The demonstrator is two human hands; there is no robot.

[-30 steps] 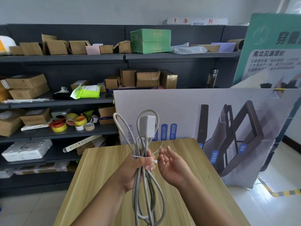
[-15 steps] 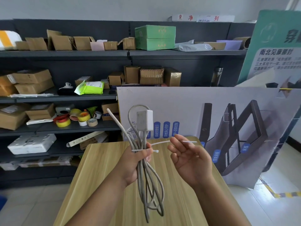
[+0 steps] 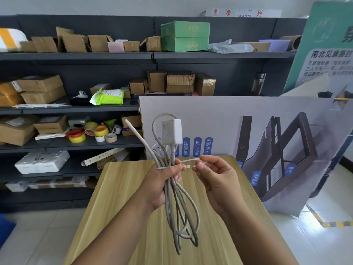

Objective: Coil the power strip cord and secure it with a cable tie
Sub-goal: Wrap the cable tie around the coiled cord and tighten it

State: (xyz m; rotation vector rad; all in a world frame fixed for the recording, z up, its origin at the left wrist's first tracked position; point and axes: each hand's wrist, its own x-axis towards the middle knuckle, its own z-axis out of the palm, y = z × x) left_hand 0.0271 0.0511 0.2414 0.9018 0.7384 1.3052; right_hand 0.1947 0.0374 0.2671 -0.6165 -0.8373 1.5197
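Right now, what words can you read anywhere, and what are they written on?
"净" and "列": white sign above the shelves.
"南北贝康腰封": green poster; its smaller lines are too blurred to read.
Blue labels on the printed board: too small to read.
Power strip, cable tie: no text.

**Cable tie around the coiled cord**

The left hand (image 3: 162, 183) grips the coiled cord (image 3: 178, 205) above the wooden counter (image 3: 118, 197). The white power strip (image 3: 171, 131) stands up above the fist. The right hand (image 3: 215, 178) pinches the cable tie (image 3: 186, 166), which wraps the bundle.
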